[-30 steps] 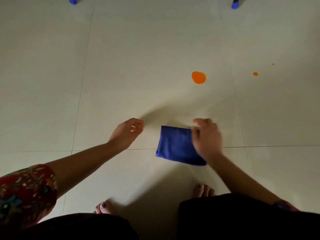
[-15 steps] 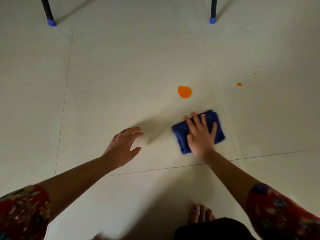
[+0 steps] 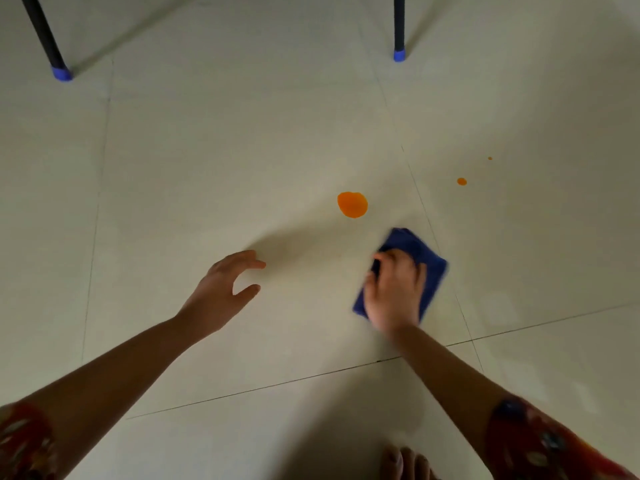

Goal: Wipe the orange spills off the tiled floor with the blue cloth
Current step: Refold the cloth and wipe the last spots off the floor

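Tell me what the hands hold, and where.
The right hand grips the blue cloth over its near left half; the left hand holds nothing.

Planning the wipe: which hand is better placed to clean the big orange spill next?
Right. The right hand holds the blue cloth close to the large orange spill; the left hand holds nothing.

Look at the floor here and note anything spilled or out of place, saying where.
Three orange spills mark the tiled floor: a large blot just beyond the blue cloth, a small drop farther right across the grout line, and a tiny speck beyond that. The right hand holds the cloth short of them.
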A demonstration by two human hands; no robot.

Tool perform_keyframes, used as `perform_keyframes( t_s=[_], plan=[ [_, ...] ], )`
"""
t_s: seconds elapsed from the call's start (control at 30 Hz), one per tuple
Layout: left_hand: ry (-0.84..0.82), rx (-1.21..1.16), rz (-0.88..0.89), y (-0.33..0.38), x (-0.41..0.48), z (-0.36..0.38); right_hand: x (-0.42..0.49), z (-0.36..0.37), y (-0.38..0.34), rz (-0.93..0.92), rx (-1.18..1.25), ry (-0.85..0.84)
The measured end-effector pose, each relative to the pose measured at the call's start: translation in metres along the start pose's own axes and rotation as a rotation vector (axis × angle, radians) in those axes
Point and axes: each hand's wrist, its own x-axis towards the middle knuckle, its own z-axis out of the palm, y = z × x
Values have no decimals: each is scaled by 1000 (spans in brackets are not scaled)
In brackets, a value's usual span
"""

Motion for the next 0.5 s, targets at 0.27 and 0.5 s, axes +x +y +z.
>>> perform_keyframes(
  t_s=[0.27, 0.5],
  plan=[
    [86, -34, -90, 22, 48, 2, 8, 1, 39, -485, 45, -88],
    [145, 170, 215, 43, 62, 23, 7, 2, 63, -704, -253, -243]
  ],
)
